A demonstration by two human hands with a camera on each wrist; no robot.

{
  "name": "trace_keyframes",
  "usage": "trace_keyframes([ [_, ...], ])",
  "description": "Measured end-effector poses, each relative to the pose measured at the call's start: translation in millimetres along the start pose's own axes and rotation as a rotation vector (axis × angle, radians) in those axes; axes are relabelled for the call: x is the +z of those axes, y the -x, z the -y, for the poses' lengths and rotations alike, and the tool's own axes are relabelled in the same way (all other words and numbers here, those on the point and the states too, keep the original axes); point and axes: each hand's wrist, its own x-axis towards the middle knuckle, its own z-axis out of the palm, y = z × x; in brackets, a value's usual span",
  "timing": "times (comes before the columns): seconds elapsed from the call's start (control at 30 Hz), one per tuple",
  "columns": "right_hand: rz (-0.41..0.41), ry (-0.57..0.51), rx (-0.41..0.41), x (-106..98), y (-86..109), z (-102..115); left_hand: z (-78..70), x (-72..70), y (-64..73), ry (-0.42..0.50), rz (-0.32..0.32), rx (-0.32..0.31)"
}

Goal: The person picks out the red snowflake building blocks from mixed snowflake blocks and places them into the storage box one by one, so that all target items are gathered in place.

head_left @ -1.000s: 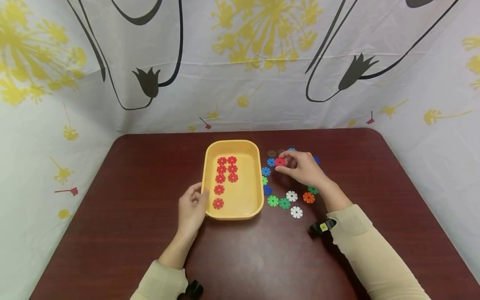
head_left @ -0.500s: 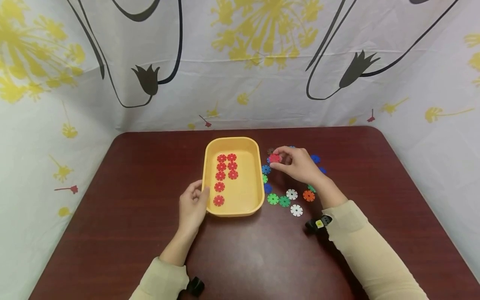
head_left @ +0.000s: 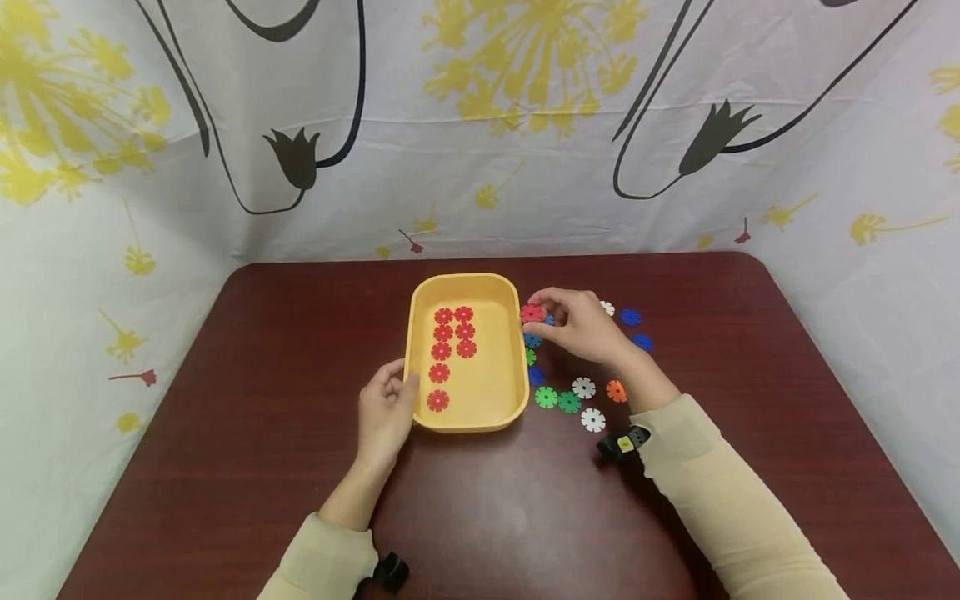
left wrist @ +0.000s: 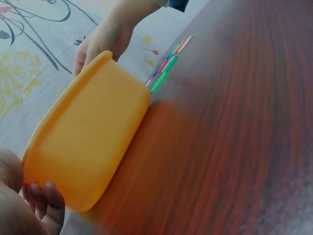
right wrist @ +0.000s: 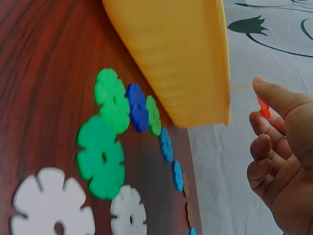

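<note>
A yellow tray (head_left: 491, 392) stands on the table, with several red flower-shaped discs (head_left: 441, 351) lying in two columns on its left side. My left hand (head_left: 385, 414) grips the tray's left wall near the front corner, thumb over the rim. In the left wrist view, that hand's curled fingers (left wrist: 53, 205) sit against the outer wall. My right hand (head_left: 585, 327) pinches one red flower disc (head_left: 532, 312) between thumb and fingers, close by the tray's right rim. The right wrist view shows the pinched disc mostly covered by the thumb.
Loose flower discs in several colours lie right of the tray: green (head_left: 569, 402), white (head_left: 593, 419), orange (head_left: 617, 391) and blue (head_left: 631, 317). Some are partly hidden under the right hand. A patterned cloth (head_left: 555, 192) hangs behind the table's far edge (head_left: 330, 263).
My right hand has moved left with the red disc, from above the loose discs to the tray's right rim. The left hand keeps its grip on the tray.
</note>
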Motion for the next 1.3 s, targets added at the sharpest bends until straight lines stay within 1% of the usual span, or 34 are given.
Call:
trace_keyframes([
  [0.17,0.002,-0.006,-0.019,4,-6.1,8,0.1,-0.1,0.0,0.000,0.000,-0.002],
  [0.4,0.028,-0.030,-0.048,10,-12.7,15,-0.8,0.4,0.0,0.002,0.001,-0.003],
  [0.7,0.017,-0.047,-0.070,18,-17.0,22,-1.8,0.4,0.4,0.006,0.000,0.002],
  [0.97,0.052,-0.076,-0.104,31,-19.2,30,-1.4,1.3,0.0,-0.001,-0.006,-0.004],
  [1.17,0.067,-0.066,-0.139,39,-22.1,35,-1.9,1.9,0.4,0.009,-0.012,-0.005],
  [1.3,0.099,-0.063,-0.166,46,-23.3,38,-1.5,1.1,0.4,0.009,-0.007,-0.005],
])
